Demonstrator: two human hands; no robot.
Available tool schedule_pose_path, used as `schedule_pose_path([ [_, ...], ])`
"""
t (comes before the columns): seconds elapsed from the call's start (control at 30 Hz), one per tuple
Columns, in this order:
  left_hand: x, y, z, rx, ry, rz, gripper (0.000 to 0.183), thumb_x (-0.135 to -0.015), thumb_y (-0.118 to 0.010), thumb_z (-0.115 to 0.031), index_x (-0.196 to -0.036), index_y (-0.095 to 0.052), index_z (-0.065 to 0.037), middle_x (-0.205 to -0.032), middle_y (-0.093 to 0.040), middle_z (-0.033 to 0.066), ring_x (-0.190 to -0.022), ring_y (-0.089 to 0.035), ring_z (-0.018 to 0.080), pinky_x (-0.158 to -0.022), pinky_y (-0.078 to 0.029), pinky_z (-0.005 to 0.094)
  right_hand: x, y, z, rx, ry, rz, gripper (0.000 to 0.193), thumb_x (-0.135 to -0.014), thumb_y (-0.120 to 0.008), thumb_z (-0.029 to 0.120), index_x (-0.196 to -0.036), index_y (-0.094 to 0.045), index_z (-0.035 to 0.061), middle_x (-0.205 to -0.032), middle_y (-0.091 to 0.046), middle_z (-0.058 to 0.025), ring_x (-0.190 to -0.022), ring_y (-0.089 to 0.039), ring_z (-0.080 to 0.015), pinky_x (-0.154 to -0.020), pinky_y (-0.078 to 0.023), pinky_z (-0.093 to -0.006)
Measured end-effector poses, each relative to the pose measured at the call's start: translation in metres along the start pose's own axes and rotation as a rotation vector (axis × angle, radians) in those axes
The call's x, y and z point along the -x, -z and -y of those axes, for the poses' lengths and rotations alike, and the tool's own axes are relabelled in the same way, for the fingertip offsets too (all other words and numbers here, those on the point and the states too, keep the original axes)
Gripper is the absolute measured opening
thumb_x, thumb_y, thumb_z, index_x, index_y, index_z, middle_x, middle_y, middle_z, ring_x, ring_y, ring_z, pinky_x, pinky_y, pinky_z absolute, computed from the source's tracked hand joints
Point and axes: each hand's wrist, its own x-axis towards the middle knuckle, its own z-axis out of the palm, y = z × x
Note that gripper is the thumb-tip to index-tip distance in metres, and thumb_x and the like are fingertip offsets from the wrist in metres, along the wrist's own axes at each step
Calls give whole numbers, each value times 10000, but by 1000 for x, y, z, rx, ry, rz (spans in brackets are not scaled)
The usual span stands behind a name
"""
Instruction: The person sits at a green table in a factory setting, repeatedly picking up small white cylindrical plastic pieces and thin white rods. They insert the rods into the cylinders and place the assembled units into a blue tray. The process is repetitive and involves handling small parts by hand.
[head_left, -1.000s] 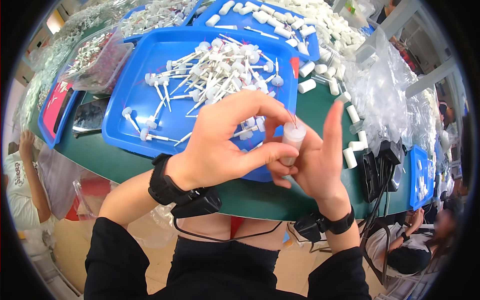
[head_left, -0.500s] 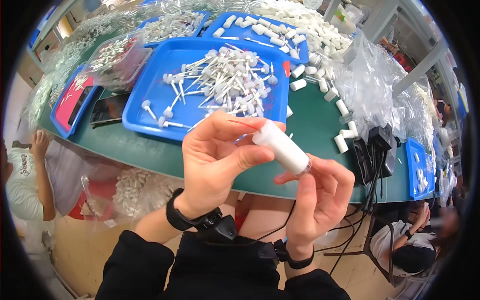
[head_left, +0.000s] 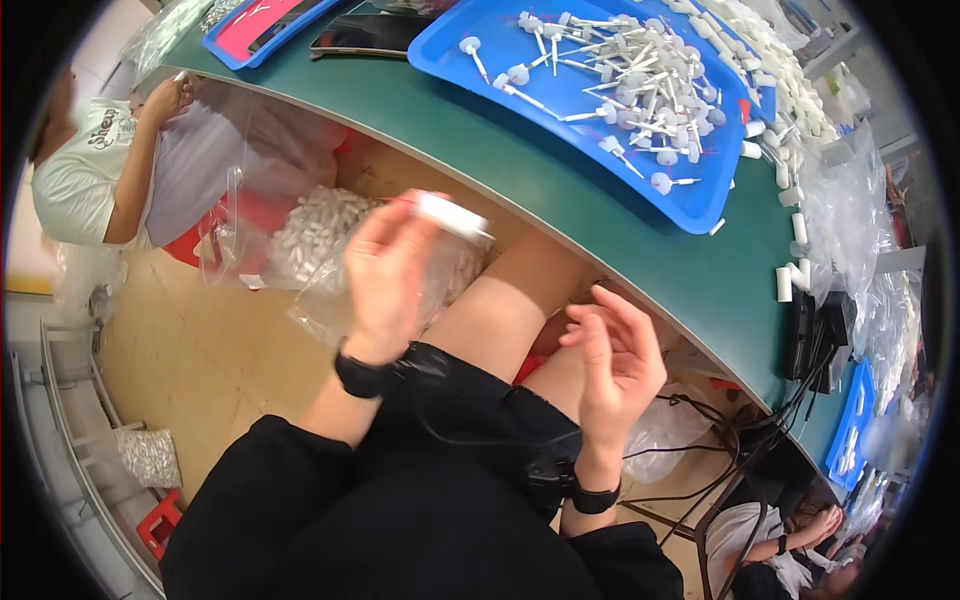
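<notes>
My left hand (head_left: 385,275) holds a small white cylinder (head_left: 450,216) by one end, between thumb and fingers, left of the table edge. A bit of red shows at the fingertips; motion blurs it. The cylinder is above a clear plastic bag (head_left: 310,298) with many white cylinders (head_left: 318,235) in it, low beside the table. My right hand (head_left: 618,365) is raised near the table's front edge, fingers loosely curled and apart, with nothing in it. On the table, a blue tray (head_left: 450,65) bears a heap of thin white sticks with round translucent heads (head_left: 650,100).
Loose white cylinders (head_left: 783,285) line the green tabletop (head_left: 330,105) at right, by clear plastic bags (head_left: 850,220) and a black power adapter (head_left: 822,325) with cables. A dark phone (head_left: 365,35) lies at the back left. Other people sit at left (head_left: 90,185) and lower right (head_left: 745,545).
The view has swung left. My left hand has carried the white cylinder off to the left, past the table edge. My right hand has let go of it, and its fingers have spread.
</notes>
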Motion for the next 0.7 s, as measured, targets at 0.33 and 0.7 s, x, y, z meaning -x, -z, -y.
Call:
schedule_pose_path([
  [0.33, -50, 237, 84, -1156, 422, -99, 364, -697, -719, -81, -1032, -609, 10, -1015, -632, 152, -954, -599, 194, -823, -460, 303, 0, 33, -10, 96, -106, 7, 99, -845, -560, 42, -895, -607, -28, -729, -619, -56, -666, -595, -102, -607, -448, -212],
  [0.7, -66, 150, 50, -1590, 725, 609, 440, -704, -708, -378, -895, -659, 16, -886, -655, 165, -869, -621, 259, -757, -474, 328, -85, 84, 74, 555, 276, -12, 79, -788, -588, 23, -849, -624, -13, -643, -618, -53, -583, -591, -96, -568, -447, -211],
])
